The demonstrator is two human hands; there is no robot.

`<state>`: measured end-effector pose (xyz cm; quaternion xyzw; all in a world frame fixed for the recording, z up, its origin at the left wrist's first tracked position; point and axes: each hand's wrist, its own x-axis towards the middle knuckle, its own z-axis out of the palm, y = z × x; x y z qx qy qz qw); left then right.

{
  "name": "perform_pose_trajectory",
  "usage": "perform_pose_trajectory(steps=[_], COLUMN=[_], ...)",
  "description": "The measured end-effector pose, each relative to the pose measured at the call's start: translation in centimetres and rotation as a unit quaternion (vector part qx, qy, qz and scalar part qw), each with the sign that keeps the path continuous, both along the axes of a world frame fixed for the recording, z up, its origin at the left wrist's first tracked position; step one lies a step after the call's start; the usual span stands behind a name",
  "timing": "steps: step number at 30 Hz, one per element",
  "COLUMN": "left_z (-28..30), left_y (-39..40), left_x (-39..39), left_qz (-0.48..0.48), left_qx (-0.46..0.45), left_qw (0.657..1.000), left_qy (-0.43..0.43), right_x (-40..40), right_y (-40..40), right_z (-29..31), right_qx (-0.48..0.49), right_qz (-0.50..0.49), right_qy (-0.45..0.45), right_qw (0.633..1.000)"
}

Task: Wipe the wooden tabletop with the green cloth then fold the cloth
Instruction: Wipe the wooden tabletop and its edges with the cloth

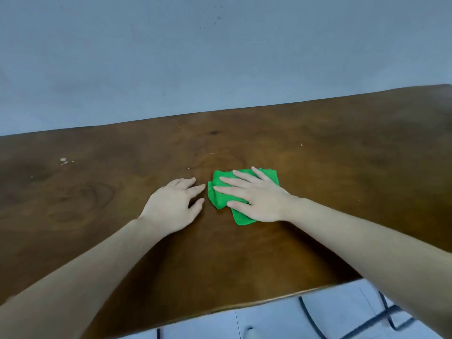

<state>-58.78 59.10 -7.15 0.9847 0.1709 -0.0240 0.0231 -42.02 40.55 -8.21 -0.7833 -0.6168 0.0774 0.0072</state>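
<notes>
The right hand [259,196] lies flat with its fingers [234,183] spread straight and pressing down on the green cloth [221,199], while the left hand [171,206] rests open on the bare wooden surface [97,192] just beside the cloth at its 9 o'clock, fingertips near its edge but apart from it. The cloth looks soft, light and limp, already bunched into a small pad near the middle of the surface, so it should slide easily under a flat palm and is best pinched at a free corner, such as the one at 6 o'clock, for folding.
</notes>
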Motion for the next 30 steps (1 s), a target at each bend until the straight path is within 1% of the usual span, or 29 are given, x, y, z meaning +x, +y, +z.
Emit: perform_pose_trajectory(steps=[7, 9, 12, 14, 16, 19, 21, 23, 26, 30], left_z=[0.6, 0.6, 0.6, 0.7, 0.8, 0.8, 0.6, 0.3, 0.0, 0.5], left_y=[-3.9, -4.7, -5.4, -5.5, -5.6, -5.6, -5.4, -5.1, -4.9, -4.8], left_x=[-5.3, -6.3, -7.2, -7.4, -7.3, -7.1, -7.0, -7.1, -7.3, -8.0], left_qz=[-0.049, -0.058, -0.059, -0.054, -0.048, -0.044, -0.045, -0.05, -0.057, -0.071], left_qx=[0.004, 0.0, -0.002, -0.008, -0.015, -0.015, -0.013, -0.011, -0.019, -0.016], left_qw=[0.999, 0.998, 0.998, 0.998, 0.999, 0.999, 0.999, 0.998, 0.998, 0.997], left_qy=[0.009, 0.011, 0.009, 0.015, 0.017, 0.019, 0.02, 0.019, 0.023, 0.029], right_x=[-10.3, -11.3, -10.3, -8.4, -5.7, -2.9, -3.2, -5.1, -10.2, -17.2], right_y=[-10.4, -12.3, -13.3, -13.6, -14.3, -15.8, -16.4, -16.3, -15.6, -12.6], right_z=[-0.4, -0.3, -0.1, -0.1, -0.2, -0.5, -0.8, -1.3, -2.3, -3.8], right_qx=[0.019, 0.016, 0.0, 0.003, 0.007, 0.008, 0.02, 0.041, 0.099, 0.215], right_qz=[-0.007, -0.012, -0.03, -0.077, -0.151, -0.268, -0.327, -0.36, -0.352, -0.249], right_qy=[0.008, 0.007, 0.002, 0.005, 0.006, 0.004, 0.005, -0.004, -0.042, -0.089], right_qw=[1.0, 1.0, 1.0, 0.997, 0.989, 0.963, 0.945, 0.932, 0.93, 0.94])
